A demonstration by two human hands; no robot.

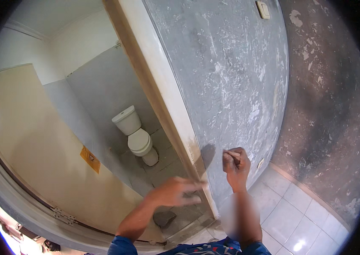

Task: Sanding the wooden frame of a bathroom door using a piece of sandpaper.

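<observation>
My left hand [175, 191] reaches across the doorway with its fingers stretched out and apart, slightly blurred. Its fingertips are at the lower part of the door frame [163, 102]; whether they touch it I cannot tell. Beside it, my right hand [237, 168] is closed in front of the grey wall [226, 85]. A small, flat, tan-brown piece [234, 155] shows between its fingers, mostly covered by them. White scuffs and peeled patches mark the wall, and a brownish stain runs along the frame's edge near my hands.
Left of the frame, an open cream door [27, 123] stands by a small room with a white toilet [139, 138]. A light switch [262, 9] sits high on the grey wall. At right are a dark, flaking wall [324, 97] and a white tiled floor [292, 212].
</observation>
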